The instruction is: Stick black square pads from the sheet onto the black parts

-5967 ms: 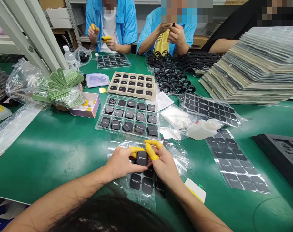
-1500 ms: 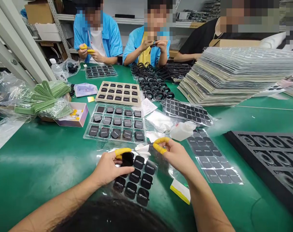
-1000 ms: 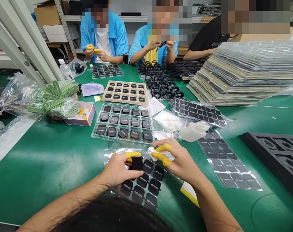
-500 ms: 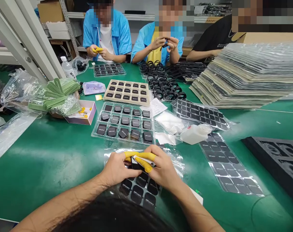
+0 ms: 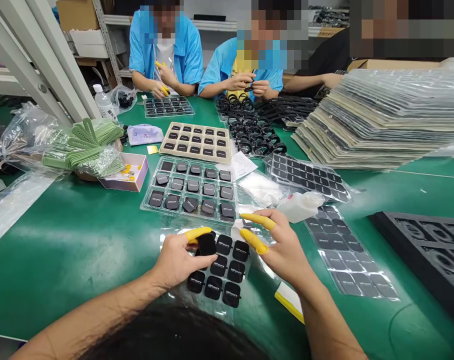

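Observation:
My left hand (image 5: 180,257), with a yellow finger cot, is closed on a black square plate (image 5: 206,243), tilted up between thumb and fingers. It is above a clear film sheet with rows of black square labels (image 5: 219,265) printed in white. To the right, my right hand (image 5: 274,240) has yellow cots on thumb and forefinger. A small white wipe (image 5: 237,230) is at these two fingertips and appears loosely held. Just beyond the hands stands a clear blister tray (image 5: 146,204) of black square plates.
A white plastic bottle (image 5: 302,206) lies right of the tray, beside more label sheets (image 5: 350,255). A white and yellow pad (image 5: 290,301) is near my right forearm. A tall stack of trays (image 5: 358,120) stands far right; green straps (image 5: 88,145) lie left. Co-workers sit opposite.
My right hand has moved away to the right with the white wipe, its fingers parting from the plate. My left hand still holds the black plate, now uncovered.

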Motion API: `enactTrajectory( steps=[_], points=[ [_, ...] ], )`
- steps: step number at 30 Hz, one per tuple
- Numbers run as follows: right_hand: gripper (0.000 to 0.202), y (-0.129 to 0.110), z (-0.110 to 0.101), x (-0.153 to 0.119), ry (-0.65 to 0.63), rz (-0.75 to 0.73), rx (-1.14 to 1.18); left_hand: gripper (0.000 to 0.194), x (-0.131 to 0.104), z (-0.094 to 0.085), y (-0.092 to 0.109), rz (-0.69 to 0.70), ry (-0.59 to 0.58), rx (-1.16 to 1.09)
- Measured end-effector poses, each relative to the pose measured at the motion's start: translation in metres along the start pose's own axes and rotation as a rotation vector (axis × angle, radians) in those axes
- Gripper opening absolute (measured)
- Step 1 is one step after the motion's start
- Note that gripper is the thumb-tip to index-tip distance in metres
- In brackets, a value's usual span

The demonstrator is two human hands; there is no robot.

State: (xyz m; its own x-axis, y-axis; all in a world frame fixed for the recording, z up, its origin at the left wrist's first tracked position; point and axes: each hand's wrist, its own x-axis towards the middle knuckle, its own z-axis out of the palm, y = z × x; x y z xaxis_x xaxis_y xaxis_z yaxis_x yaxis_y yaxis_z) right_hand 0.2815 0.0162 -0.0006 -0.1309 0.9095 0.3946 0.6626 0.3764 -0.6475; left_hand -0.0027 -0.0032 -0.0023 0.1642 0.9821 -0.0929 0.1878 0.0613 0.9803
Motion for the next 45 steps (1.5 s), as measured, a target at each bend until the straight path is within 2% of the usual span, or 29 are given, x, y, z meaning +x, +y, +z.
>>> enactTrajectory(
  steps=[2, 4, 8, 12, 15, 19, 22, 25, 29, 31, 34, 37, 40, 45],
  points=[
    [0.053, -0.005, -0.009, 0.0, -0.141, 0.083, 0.131, 0.049, 0.0, 0.0, -0.003, 0.027, 0.062, -0.008],
    [0.066, -0.01, -0.008, 0.001, -0.231, 0.222, 0.236, 0.05, 0.001, -0.001, -0.006, 0.053, 0.12, -0.01],
    [0.079, -0.016, 0.008, 0.003, -0.167, 0.489, 0.504, 0.051, 0.006, -0.009, -0.008, 0.103, 0.146, 0.052],
    [0.082, -0.02, 0.019, 0.005, -0.11, 0.612, 0.676, 0.052, 0.012, -0.016, -0.005, 0.155, 0.089, 0.076],
    [0.082, -0.021, 0.021, 0.006, -0.078, 0.654, 0.676, 0.051, 0.013, -0.017, -0.003, 0.109, 0.099, 0.062],
    [0.077, -0.018, 0.025, 0.006, -0.077, 0.672, 0.619, 0.058, 0.014, -0.015, 0.001, -0.023, 0.086, -0.045],
    [0.068, -0.013, 0.025, 0.006, -0.087, 0.579, 0.576, 0.066, 0.015, -0.014, 0.005, -0.137, 0.056, -0.195],
    [0.063, -0.007, 0.015, 0.007, -0.072, 0.464, 0.566, 0.068, 0.016, -0.014, 0.006, -0.192, 0.027, -0.283],
    [0.068, -0.005, -0.009, 0.01, 0.095, 0.466, 0.778, 0.062, 0.015, -0.013, 0.001, -0.158, 0.021, -0.102],
    [0.069, -0.013, -0.011, 0.009, 0.102, 0.48, 0.825, 0.059, 0.014, -0.012, -0.001, -0.129, -0.008, -0.027],
    [0.057, -0.037, 0.005, 0.002, -0.068, 0.557, 0.768, 0.056, 0.01, -0.01, -0.001, -0.077, -0.105, 0.009],
    [0.058, -0.061, 0.032, -0.006, -0.184, 0.664, 0.755, 0.054, 0.006, -0.007, 0.001, -0.01, -0.178, 0.064],
    [0.059, -0.07, 0.049, -0.013, -0.174, 0.734, 0.751, 0.054, 0.004, -0.006, 0.003, 0.01, -0.231, 0.101],
    [0.065, -0.066, 0.053, -0.015, -0.14, 0.781, 0.761, 0.052, 0.004, -0.005, 0.004, 0.018, -0.221, 0.177]
  ],
)
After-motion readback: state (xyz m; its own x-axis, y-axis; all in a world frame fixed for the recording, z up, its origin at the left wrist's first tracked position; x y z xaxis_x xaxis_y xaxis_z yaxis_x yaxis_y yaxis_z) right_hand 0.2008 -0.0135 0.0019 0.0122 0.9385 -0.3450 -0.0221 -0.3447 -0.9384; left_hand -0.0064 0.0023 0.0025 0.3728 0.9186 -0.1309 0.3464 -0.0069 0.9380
